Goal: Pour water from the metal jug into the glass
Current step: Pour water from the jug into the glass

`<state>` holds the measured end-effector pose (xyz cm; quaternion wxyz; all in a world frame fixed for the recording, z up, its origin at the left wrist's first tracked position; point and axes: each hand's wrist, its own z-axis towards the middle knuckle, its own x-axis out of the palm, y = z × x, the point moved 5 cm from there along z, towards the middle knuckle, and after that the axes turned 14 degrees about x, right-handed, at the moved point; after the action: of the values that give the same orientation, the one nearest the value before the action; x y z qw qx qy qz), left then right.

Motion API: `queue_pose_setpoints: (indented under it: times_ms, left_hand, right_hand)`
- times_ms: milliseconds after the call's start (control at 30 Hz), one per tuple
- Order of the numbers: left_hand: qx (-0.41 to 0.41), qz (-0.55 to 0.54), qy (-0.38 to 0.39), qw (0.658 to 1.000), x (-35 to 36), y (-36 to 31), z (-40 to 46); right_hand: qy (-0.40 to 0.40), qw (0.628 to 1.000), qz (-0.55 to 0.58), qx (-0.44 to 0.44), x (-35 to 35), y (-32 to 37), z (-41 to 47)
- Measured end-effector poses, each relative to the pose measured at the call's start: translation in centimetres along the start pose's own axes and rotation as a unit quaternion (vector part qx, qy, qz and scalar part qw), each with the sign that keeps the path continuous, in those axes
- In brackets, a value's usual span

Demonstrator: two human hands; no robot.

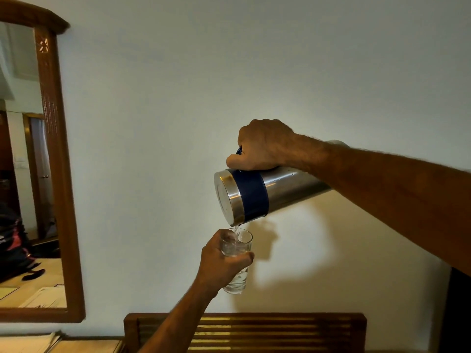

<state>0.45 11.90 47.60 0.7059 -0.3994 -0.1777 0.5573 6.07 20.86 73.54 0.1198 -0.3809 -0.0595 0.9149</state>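
Observation:
My right hand grips the handle of a metal jug with a dark blue band, held high in the air and tipped almost on its side, its lidded top pointing left. A thin stream of water runs from the jug's spout down into a clear glass. My left hand is wrapped around the glass and holds it upright just under the spout. The glass holds water; its level is hard to read behind my fingers.
A plain white wall fills the view. A wooden-framed mirror hangs at the left. Below my arms is a slatted wooden rack, with papers at the lower left. A dark object stands at the right edge.

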Motion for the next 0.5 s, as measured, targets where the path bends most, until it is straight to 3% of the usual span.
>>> queue_pose_setpoints:
  times_ms: [267,400,500]
  left_hand:
    - [0.008,-0.014,-0.016,1.0,-0.8,-0.3,0.2]
    - [0.01,-0.036,-0.031,0.999,-1.5,-0.4,0.3]
    - [0.007,-0.041,-0.038,0.998,-2.3,-0.3,0.8]
  right_hand:
    - [0.001,0.998,0.042,0.045,0.6,-1.3,-0.9]
    - [0.036,0.987,0.097,0.122,2.4,-3.5,-2.1]
    - [0.065,0.957,0.192,0.208,4.3,-5.6,-3.2]
